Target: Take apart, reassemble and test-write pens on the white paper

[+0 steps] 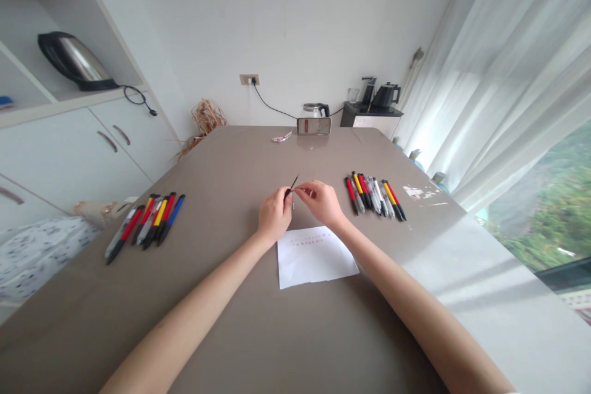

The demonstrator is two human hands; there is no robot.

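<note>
Over the middle of the table, my left hand [275,214] is closed around a dark pen part [288,192]. A thin dark rod, like a pen refill [294,181], sticks up from it at a slant. My right hand [320,202] is closed in a pinch right beside it, thumb and forefinger close to the rod's base. What those fingertips hold is too small to make out. Just below my hands lies a white sheet of paper [314,258] with rows of small reddish marks. My right wrist covers its upper right part.
Several pens [159,220] lie on the table's left side, and another group of pens [373,195] on the right. A phone [314,126] leans before a glass pot [316,109] at the far edge, near a small wrapper [281,137]. White scraps [418,192] lie by the right edge.
</note>
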